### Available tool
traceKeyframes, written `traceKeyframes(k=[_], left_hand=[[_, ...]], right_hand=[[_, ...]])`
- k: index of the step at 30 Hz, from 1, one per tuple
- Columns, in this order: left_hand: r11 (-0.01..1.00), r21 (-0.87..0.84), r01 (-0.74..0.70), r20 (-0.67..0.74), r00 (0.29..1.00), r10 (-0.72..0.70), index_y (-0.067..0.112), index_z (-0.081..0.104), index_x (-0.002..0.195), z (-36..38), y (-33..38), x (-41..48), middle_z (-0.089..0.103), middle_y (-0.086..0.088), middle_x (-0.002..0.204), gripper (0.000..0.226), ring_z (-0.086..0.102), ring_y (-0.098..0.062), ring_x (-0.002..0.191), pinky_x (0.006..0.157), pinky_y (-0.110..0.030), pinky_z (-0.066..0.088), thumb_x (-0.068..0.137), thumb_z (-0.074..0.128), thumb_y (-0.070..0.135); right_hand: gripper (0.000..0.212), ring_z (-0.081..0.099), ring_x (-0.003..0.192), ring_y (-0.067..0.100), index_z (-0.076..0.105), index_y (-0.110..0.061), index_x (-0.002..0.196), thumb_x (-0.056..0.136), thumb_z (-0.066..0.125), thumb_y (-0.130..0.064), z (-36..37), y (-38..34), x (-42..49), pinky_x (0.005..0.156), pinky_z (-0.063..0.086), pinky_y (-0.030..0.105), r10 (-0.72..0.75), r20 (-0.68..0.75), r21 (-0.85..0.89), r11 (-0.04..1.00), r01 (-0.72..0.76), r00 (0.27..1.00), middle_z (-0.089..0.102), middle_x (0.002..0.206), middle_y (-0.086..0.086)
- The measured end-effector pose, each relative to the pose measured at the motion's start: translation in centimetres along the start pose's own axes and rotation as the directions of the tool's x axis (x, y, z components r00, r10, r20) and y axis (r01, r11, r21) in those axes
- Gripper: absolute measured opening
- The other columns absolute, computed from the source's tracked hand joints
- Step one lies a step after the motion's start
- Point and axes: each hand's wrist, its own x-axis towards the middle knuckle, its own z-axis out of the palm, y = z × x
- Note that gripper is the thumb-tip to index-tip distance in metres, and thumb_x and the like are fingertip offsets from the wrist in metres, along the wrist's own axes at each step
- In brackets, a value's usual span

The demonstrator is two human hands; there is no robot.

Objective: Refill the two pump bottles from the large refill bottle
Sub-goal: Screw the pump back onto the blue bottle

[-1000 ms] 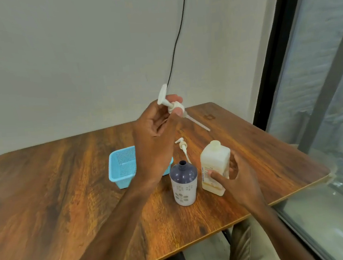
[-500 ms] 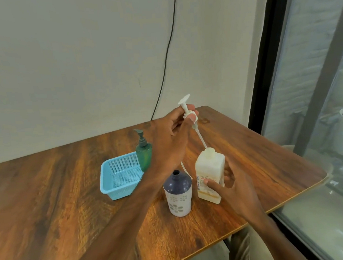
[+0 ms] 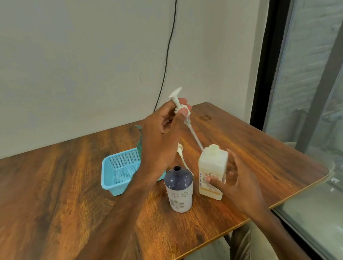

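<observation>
Head view: white pump head (image 3: 182, 110) pinched in left hand (image 3: 161, 139), tube tip beside cream bottle (image 3: 212, 172) neck. Cream bottle loosely cupped by right hand (image 3: 239, 183), fingers spread

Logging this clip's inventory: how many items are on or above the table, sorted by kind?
Bottles: 3 (dark-blue-topped white floral bottle, cream rectangular plastic bottle, green bottle mostly hidden behind the left hand)
Pump heads: 2 (white pump with long tube held in the left hand; small white pump lying on the table)
Baskets: 1 (light blue plastic mesh basket)
Total: 6
</observation>
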Motion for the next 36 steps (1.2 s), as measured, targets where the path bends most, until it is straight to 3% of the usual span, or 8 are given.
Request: traceKeyframes(k=[3,6,9,11,17,25,32,36], left_hand=[[1.0,-0.008,0.021,-0.057,0.998,-0.021,0.013,0.071,0.127,-2.3,-0.5,-0.7,0.079,0.006,0.11,0.027,0.075,-0.008,0.106,0.092,-0.024,0.059,0.103,0.064,0.024],[0.998,0.022,0.061,-0.096,0.994,-0.059,0.014,0.069,0.131,-4.1,-1.5,-1.0,0.078,0.004,0.117,0.032,0.073,-0.01,0.112,0.101,-0.041,0.059,0.104,0.063,0.029],[0.993,0.053,0.109,-0.09,0.991,-0.104,0.019,0.067,0.135,-5.0,-2.2,-1.2,0.076,0.005,0.121,0.038,0.072,-0.013,0.113,0.103,-0.046,0.058,0.103,0.061,0.039],[0.992,0.04,0.121,-0.075,0.99,-0.118,0.018,0.066,0.136,-5.1,-2.3,-1.2,0.076,0.004,0.122,0.038,0.072,-0.015,0.114,0.101,-0.04,0.058,0.104,0.059,0.037],[0.983,-0.054,0.173,0.041,0.984,-0.171,0.013,0.064,0.138,-5.4,-2.7,-0.7,0.075,0.004,0.126,0.034,0.072,-0.017,0.113,0.103,-0.036,0.057,0.109,0.05,0.023],[0.981,-0.058,0.183,0.163,0.972,-0.172,0.007,0.059,0.142,-5.3,-3.2,-0.6,0.071,-0.003,0.134,0.036,0.072,-0.023,0.117,0.108,-0.047,0.053,0.111,0.043,0.016],[0.982,-0.06,0.181,0.19,0.968,-0.167,0.008,0.061,0.139,-5.8,-3.0,-0.6,0.072,-0.002,0.133,0.034,0.072,-0.022,0.117,0.105,-0.037,0.055,0.11,0.046,0.015],[0.984,-0.082,0.156,0.119,0.982,-0.146,0.009,0.064,0.136,-6.0,-2.6,-0.6,0.074,-0.001,0.128,0.033,0.072,-0.016,0.114,0.099,-0.028,0.057,0.106,0.054,0.018]], right_hand=[[0.116,0.038,0.142,0.016,0.014,-0.04,0.155,0.064,0.085,-0.059,-0.2,-1.6,-0.8,0.109,0.042,0.05,-0.071,-0.155,-0.045,0.997,0.064,0.985,0.029,0.161,-0.01],[0.094,0.042,0.131,0.005,0.03,-0.04,0.148,0.072,0.085,-0.049,0.2,-4.3,-1.9,0.102,0.045,0.037,-0.254,-0.271,-0.062,0.967,0.246,0.929,0.037,0.151,-0.019],[0.074,0.045,0.121,-0.005,0.042,-0.041,0.137,0.076,0.083,-0.045,1.4,-6.4,-2.2,0.097,0.041,0.022,-0.344,-0.228,-0.049,0.938,0.342,0.911,0.039,0.135,-0.037],[0.069,0.046,0.12,-0.007,0.045,-0.039,0.135,0.077,0.083,-0.044,1.9,-6.9,-1.8,0.095,0.041,0.019,-0.345,-0.222,-0.017,0.936,0.35,0.912,0.039,0.132,-0.04],[0.063,0.055,0.112,0.005,0.043,-0.048,0.13,0.076,0.075,-0.054,1.9,-6.0,-1.2,0.091,0.055,0.05,-0.258,-0.27,0.013,0.962,0.271,0.928,0.048,0.136,-0.028],[0.061,0.056,0.113,0.007,0.044,-0.048,0.13,0.078,0.076,-0.048,1.9,-5.4,-1.1,0.089,0.057,0.051,-0.223,-0.26,0.011,0.972,0.234,0.94,0.05,0.135,-0.026],[0.059,0.057,0.112,0.007,0.047,-0.045,0.129,0.081,0.079,-0.033,1.7,-5.9,-1.5,0.087,0.059,0.049,-0.236,-0.265,0.013,0.969,0.248,0.935,0.05,0.134,-0.027],[0.05,0.059,0.109,-0.003,0.052,-0.042,0.126,0.084,0.076,-0.03,2.0,-6.7,-2.0,0.088,0.058,0.036,-0.277,-0.201,0.019,0.958,0.287,0.94,0.055,0.127,-0.029]])
